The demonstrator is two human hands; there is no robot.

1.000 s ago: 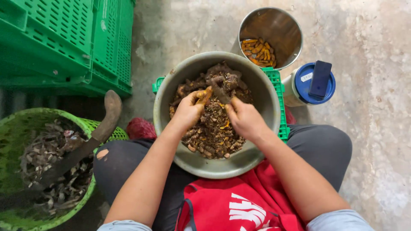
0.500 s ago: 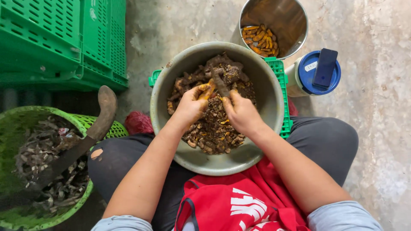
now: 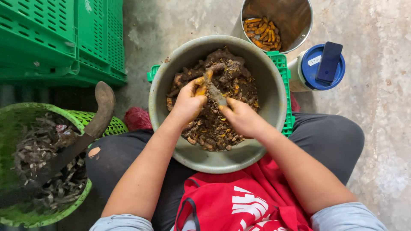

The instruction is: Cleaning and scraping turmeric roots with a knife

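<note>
Moved: since half a second ago the knife blade (image 3: 215,92) has been swung from pointing at 12 o'clock to slanting toward 11 o'clock across the root; the whole scene has been shifted slightly up in the head view.
Root: an orange-yellow root piece (image 3: 201,87) is pinched in the left hand (image 3: 187,102), above the middle of the bowl's heap.
Left hand: closed around the root piece, thumb laid on its peeled side.
Right hand: the right hand (image 3: 240,117) is clamped on the knife handle, at 4 o'clock from the root and just beside the left hand; the blade is pressed against the root.
Bowl: a grey metal bowl (image 3: 274,92) of brown roots and peelings (image 3: 214,128) is held on the lap, over a small green crate (image 3: 282,68); bare wall is left all round the heap.
12 to 1 o'clock: a steel pot (image 3: 299,17) with peeled orange pieces (image 3: 263,32), just beyond the bowl rim.
2 o'clock: a blue-lidded jar (image 3: 310,70) with a dark phone (image 3: 329,62) laid on it, near the rim.
9 o'clock: a green basket (image 3: 98,124) of scraps with a long blade (image 3: 92,124) resting across it; stacked green crates (image 3: 51,42) at 10 o'clock.
Open room: bare concrete floor (image 3: 381,107) at 3 o'clock.
</note>
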